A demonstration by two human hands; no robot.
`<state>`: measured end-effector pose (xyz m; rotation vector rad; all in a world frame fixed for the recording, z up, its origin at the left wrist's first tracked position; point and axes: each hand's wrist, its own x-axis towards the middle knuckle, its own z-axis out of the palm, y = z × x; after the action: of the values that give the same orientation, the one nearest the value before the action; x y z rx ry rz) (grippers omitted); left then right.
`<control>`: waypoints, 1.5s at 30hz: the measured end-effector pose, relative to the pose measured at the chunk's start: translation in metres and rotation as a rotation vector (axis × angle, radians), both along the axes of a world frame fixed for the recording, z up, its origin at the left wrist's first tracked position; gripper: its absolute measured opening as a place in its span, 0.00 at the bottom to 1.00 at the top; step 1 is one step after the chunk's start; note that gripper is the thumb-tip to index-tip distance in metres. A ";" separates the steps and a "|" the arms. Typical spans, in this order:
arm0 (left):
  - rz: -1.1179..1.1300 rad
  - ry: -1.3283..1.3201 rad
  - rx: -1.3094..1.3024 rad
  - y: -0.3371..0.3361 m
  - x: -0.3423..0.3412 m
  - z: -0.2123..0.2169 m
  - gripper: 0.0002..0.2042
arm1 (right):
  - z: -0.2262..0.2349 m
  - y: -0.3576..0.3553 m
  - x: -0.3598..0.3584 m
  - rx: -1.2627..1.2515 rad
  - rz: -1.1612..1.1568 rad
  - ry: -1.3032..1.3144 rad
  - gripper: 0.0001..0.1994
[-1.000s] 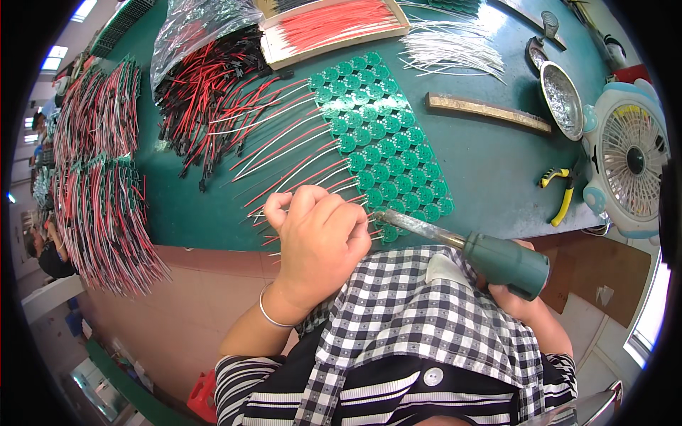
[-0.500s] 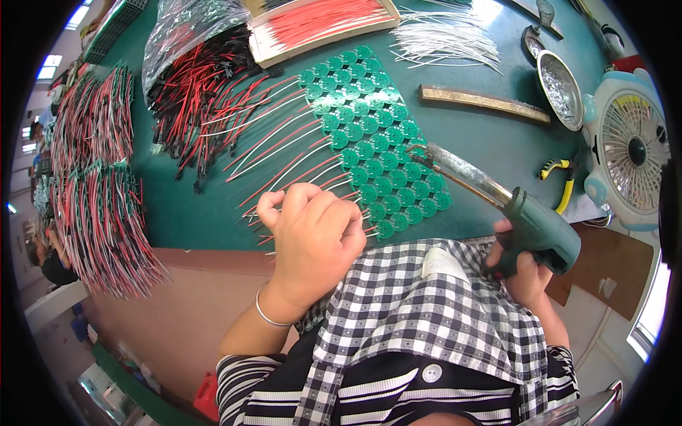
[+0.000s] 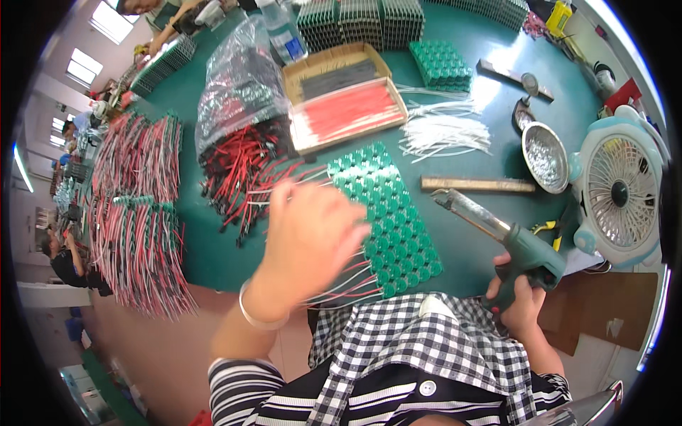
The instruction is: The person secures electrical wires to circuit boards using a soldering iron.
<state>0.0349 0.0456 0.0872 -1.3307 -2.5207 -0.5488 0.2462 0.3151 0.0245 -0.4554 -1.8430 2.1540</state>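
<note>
A green panel of round circuit boards (image 3: 398, 238) lies on the table, with red and white wires (image 3: 352, 280) sticking out from its left edge. Over that edge is my left hand (image 3: 309, 234), its fingers bent but smeared by motion, so whatever they may hold does not show. My right hand (image 3: 522, 305) is wrapped round the handle of a green soldering gun (image 3: 536, 255). The gun's metal tip points up and left, apart from the panel's right side.
Beyond the panel lie a plastic bag of red and black wires (image 3: 241, 99), a box of red wires (image 3: 348, 113) and loose white wires (image 3: 444, 133). A wooden bar (image 3: 476, 184), metal bowl (image 3: 545, 157), pliers (image 3: 557, 238) and fan (image 3: 619, 192) stand rightward. Wired panels (image 3: 138, 213) hang leftward.
The view has tilted up, bringing stacked boards and a bottle at the back into sight. My left hand has moved forward along the panel's wired edge. My right hand still grips the soldering gun.
</note>
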 end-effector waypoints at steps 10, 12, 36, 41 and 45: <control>0.325 -0.004 0.034 0.099 -0.224 -0.046 0.15 | -0.001 -0.007 0.015 -0.067 -0.179 0.093 0.21; 0.422 -0.013 -0.138 0.107 -0.236 -0.057 0.13 | 0.000 -0.005 0.010 -0.085 -0.200 0.066 0.22; -0.106 -0.304 0.114 0.024 -0.027 -0.019 0.05 | -0.008 -0.008 0.025 -0.017 -0.122 0.084 0.32; -0.037 -0.492 0.055 -0.016 0.050 -0.026 0.03 | 0.010 -0.004 0.035 -0.021 0.121 0.003 0.32; 0.053 -0.531 0.127 -0.020 0.079 -0.040 0.05 | 0.017 -0.006 0.042 -0.045 0.262 -0.161 0.30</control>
<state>0.1141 0.0260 0.0475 -1.1871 -2.8490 -1.1611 0.2878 0.3095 0.0420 -0.4291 -2.0443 2.3951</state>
